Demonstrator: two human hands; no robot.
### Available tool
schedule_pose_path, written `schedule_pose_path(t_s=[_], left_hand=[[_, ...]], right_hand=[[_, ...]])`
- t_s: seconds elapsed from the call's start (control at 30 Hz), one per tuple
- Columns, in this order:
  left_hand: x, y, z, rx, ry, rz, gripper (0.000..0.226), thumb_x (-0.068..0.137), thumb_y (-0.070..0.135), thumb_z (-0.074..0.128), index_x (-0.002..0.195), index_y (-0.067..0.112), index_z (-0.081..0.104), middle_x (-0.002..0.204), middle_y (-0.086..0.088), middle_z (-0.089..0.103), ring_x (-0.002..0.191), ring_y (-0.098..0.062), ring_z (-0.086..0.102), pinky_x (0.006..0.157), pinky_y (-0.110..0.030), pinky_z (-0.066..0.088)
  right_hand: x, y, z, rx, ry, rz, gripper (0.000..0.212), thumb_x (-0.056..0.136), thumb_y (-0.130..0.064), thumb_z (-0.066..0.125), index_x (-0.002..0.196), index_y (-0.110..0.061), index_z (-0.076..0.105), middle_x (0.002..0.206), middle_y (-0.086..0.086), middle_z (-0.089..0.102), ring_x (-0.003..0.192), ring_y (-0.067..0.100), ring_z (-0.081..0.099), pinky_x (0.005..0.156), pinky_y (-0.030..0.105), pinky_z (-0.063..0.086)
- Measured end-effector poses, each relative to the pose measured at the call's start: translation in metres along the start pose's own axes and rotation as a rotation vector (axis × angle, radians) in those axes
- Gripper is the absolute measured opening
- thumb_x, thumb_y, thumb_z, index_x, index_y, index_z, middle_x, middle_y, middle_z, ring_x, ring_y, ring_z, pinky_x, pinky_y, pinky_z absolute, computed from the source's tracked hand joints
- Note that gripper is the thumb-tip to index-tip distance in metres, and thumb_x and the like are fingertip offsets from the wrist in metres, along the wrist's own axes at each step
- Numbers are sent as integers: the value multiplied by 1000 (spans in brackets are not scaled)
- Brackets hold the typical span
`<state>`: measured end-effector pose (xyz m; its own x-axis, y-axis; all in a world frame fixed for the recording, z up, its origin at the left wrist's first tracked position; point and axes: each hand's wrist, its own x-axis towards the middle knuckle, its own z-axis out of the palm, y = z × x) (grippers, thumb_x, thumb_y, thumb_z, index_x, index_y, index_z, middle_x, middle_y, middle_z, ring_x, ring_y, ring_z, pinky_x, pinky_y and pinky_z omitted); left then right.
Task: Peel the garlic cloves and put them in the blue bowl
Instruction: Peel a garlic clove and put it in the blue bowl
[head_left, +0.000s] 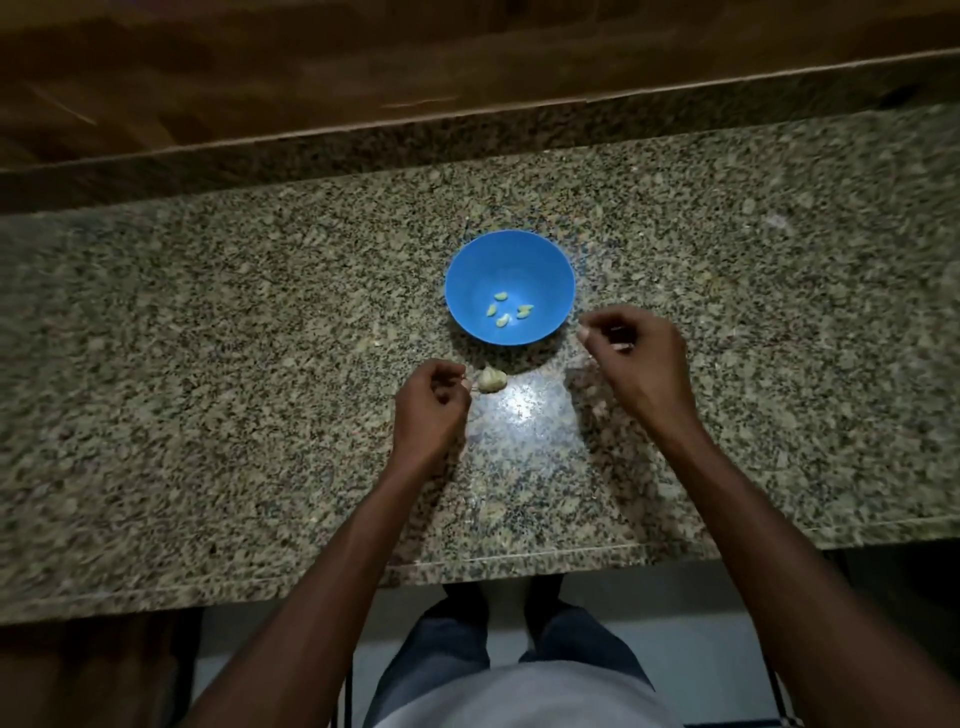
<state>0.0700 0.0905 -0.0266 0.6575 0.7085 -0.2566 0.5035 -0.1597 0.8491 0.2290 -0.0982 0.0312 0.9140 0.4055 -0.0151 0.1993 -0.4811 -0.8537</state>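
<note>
Garlic (491, 379) sits on the granite surface (208, 364), just nearer the person than the bowl (470, 270). Five peeled cloves (509, 312) lie in the bowl's bottom. Left hand (434, 410) just left of the garlic, fingers curled, fingertips at its edge; actual grip unclear. Right hand (636, 353) right of the bowl, fingers pinched together, contents too small to tell. Wide bare granite either side of the bowl; the near edge lies under the forearms.

bowl (470, 280): plain blue
cloves (509, 314) inside: pale yellow-green
counter (208, 338) under the hands: speckled tan, black granite
</note>
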Motion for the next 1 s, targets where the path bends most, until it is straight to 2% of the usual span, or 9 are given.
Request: schedule_pose_path(t_s=[0.17, 0.27, 0.43, 0.53, 0.63, 0.7, 0.8, 0.9, 1.0], left_hand=[[9, 10, 9, 81, -62, 145, 31, 83, 34, 84, 105, 18, 70, 101, 2, 70, 85, -9, 68, 69, -25, 56], [10, 5, 16, 215, -105, 270, 37, 79, 32, 89, 106, 17, 68, 102, 3, 56, 86, -5, 57, 68, -12, 44], [7, -1, 20, 228, -86, 382, 17, 91, 19, 79, 102, 14, 67, 95, 5, 56, 82, -7, 54, 67, -23, 40], [-3, -1, 14, 50, -121, 242, 16, 92, 17, 78, 104, 17, 68, 96, 3, 67, 86, -7, 63, 69, -20, 52], [-21, -2, 4, -235, -179, 24, 16, 96, 20, 75, 112, 20, 71, 101, -2, 76, 96, -14, 73, 82, -36, 64], [-33, 0, 1, -389, -192, -34, 20, 99, 15, 72, 117, 9, 69, 104, 0, 78, 99, -22, 76, 86, -43, 64], [-41, 0, 2, -458, -165, -38, 23, 101, 4, 66, 119, -9, 62, 97, 4, 78, 91, -13, 76, 83, -36, 64], [-48, 2, 5, -458, -127, -31, 22, 99, 0, 66, 116, -13, 61, 101, -2, 76, 91, -11, 76, 79, -27, 61], [-50, 5, 7, -459, -100, -42, 22, 95, 2, 72, 113, -8, 67, 104, -3, 77, 97, -16, 76, 81, -27, 60]], right_hand=[[40, -44, 16, -47, -131, -130, 11, 92, -19, 79, 103, -16, 82, 96, -5, 79, 83, 2, 72, 76, 14, 57], [47, -47, 31, -205, -177, -201, 14, 93, -13, 76, 106, -10, 83, 100, 4, 81, 79, 6, 69, 71, 6, 49], [26, -37, 25, -64, -66, -115, 18, 97, -16, 73, 111, -10, 81, 102, 2, 80, 81, 5, 73, 71, 8, 55], [-11, -24, 19, 61, -49, -29, 14, 98, -18, 72, 109, -16, 81, 91, -7, 77, 81, 2, 73, 69, 15, 59], [-42, -7, 31, 210, -234, 144, 19, 98, -18, 73, 116, -17, 79, 95, -2, 80, 81, 9, 77, 63, 25, 60], [-53, 0, 43, 339, -353, 265, 28, 99, -17, 73, 127, -15, 75, 104, 5, 80, 83, 12, 77, 66, 26, 59], [-59, 5, 59, 531, -428, 372, 34, 97, -11, 74, 131, -9, 71, 113, 10, 78, 89, 19, 78, 77, 32, 63], [-60, 8, 68, 593, -406, 392, 34, 93, -15, 80, 126, -12, 74, 114, 8, 79, 102, 29, 77, 88, 44, 64], [-60, 8, 69, 560, -371, 349, 30, 91, -15, 82, 120, -13, 76, 109, 5, 80, 97, 21, 78, 82, 37, 65]])
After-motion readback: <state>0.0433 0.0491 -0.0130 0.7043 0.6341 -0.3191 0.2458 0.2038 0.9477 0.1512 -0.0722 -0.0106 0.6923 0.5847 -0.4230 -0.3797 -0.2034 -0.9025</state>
